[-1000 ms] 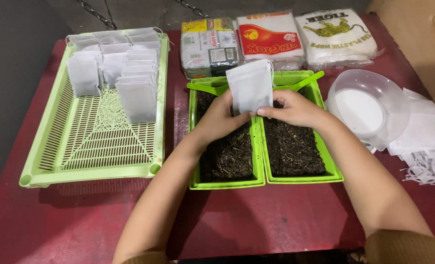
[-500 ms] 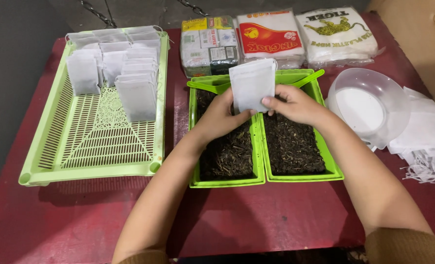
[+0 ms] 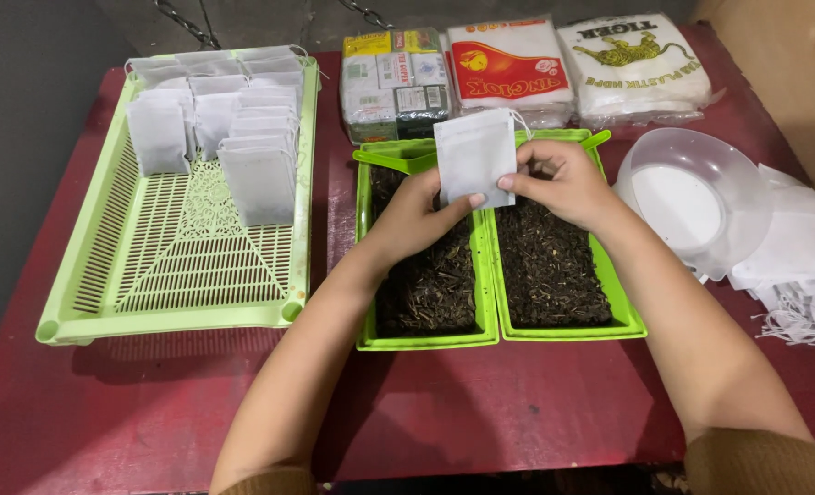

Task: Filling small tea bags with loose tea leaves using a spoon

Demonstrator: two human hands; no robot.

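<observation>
Your left hand [image 3: 414,215] is raised at mid-frame, back of the hand toward the camera, wrist slightly bent. Its thumb points up and right, and the fingers are curled inward in a pinch. Your right hand [image 3: 563,179] sits just beside it, at a similar height, knuckles up; the thumb and forefinger are pressed together, tips directed left toward the left thumb. The remaining fingers are loosely folded. The two hands are very close, thumb tips nearly meeting. Both forearms are bare and run up from the lower edge, converging. Brown sleeve cuffs show at both arms' lower ends.
</observation>
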